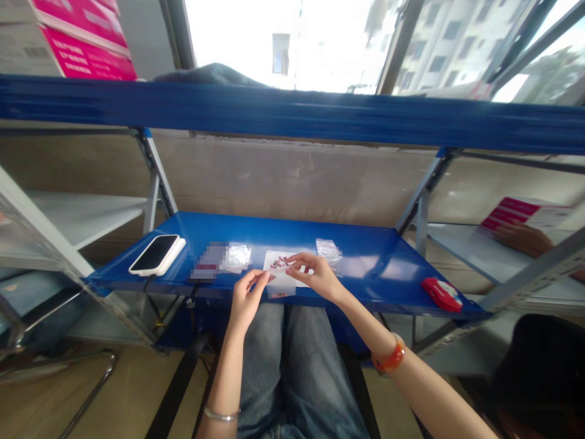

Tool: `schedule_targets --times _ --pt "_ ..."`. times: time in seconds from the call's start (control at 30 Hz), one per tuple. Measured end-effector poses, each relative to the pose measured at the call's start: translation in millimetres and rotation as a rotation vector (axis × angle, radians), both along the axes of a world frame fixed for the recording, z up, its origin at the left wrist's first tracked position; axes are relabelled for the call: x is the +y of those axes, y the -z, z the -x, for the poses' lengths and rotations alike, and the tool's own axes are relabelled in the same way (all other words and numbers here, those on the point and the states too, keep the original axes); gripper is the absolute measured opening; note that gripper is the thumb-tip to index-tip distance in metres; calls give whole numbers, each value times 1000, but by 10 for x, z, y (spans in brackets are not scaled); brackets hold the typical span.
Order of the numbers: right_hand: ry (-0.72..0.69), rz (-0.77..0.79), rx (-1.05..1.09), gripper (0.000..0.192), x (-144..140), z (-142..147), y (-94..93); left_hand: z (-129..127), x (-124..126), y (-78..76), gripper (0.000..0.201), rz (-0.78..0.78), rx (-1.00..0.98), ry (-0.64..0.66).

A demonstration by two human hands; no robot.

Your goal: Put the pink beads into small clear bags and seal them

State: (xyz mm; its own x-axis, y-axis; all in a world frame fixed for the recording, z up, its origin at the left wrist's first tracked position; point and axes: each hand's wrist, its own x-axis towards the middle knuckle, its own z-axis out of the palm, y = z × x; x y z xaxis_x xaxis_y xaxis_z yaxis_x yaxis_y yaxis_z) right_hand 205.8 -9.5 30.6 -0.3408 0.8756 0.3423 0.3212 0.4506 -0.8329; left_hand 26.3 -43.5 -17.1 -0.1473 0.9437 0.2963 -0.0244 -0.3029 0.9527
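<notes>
Jeans-clad knees [292, 366] are filling the foreground below a blue shelf [375, 262]. Both hands are pinching a small clear bag [281, 277] at the shelf's front edge: left hand [247, 299] gripping its left side, right hand [315, 274] its top. Contents are looking reddish, too small to identify.

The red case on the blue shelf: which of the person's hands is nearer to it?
Right. The right hand is at mid-shelf, pinching a small clear bag, well left of the red case. The left hand is further left.
</notes>
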Motion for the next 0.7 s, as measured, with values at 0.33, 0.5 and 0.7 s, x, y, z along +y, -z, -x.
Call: schedule_targets --times 0.33,0.5,0.7 --pt "29 126 87 31 -45 64 146 -46 -72 -118 22 -9 56 -12" --pt "13 99 35 28 -78 87 143 -61 -73 -121 21 -35 130 -87" --pt "57 53 67 25 -90 128 194 -169 -119 -155 22 -29 32 -111"
